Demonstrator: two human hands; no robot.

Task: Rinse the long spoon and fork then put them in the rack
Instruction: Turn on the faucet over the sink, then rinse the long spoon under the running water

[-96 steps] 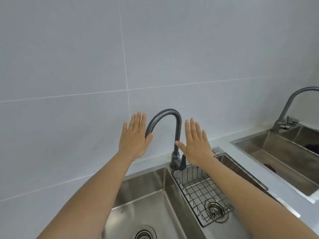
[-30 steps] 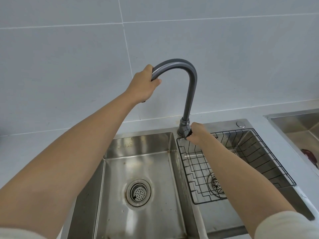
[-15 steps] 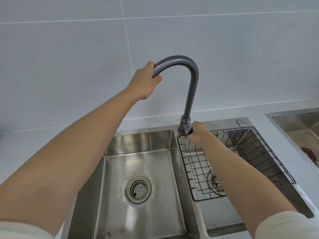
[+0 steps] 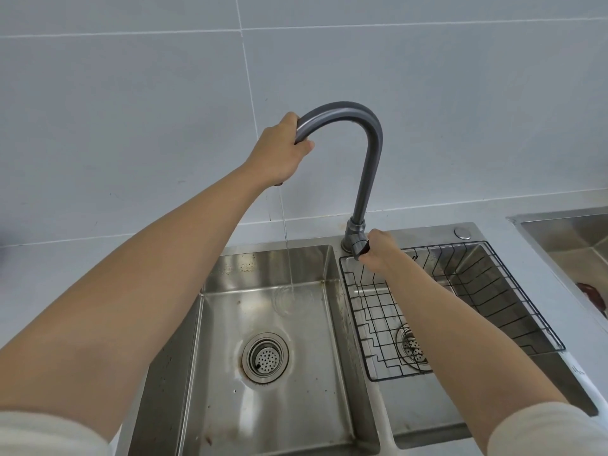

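Left hand (image 4: 279,149) clamped on the spout end of the dark grey gooseneck metal faucet (image 4: 370,153); right hand (image 4: 378,251) closed round the faucet's small dark lever (image 4: 361,250) at the base. A thin clear water stream (image 4: 286,245) falls from under the left hand into the left stainless-steel basin (image 4: 263,340), landing at 12 o'clock of its round drain strainer (image 4: 265,357). Black wire rack (image 4: 460,307) sits empty in the right basin, at 3 o'clock of that drain. Long spoon and fork: not in view, location unknown. Judgement: water on only; rinsing and racking both remain. Pale grey tabletop (image 4: 493,222) surrounds the sink; second steel sink (image 4: 572,235) at far 3 o'clock; pale tiled wall (image 4: 131,110) behind.
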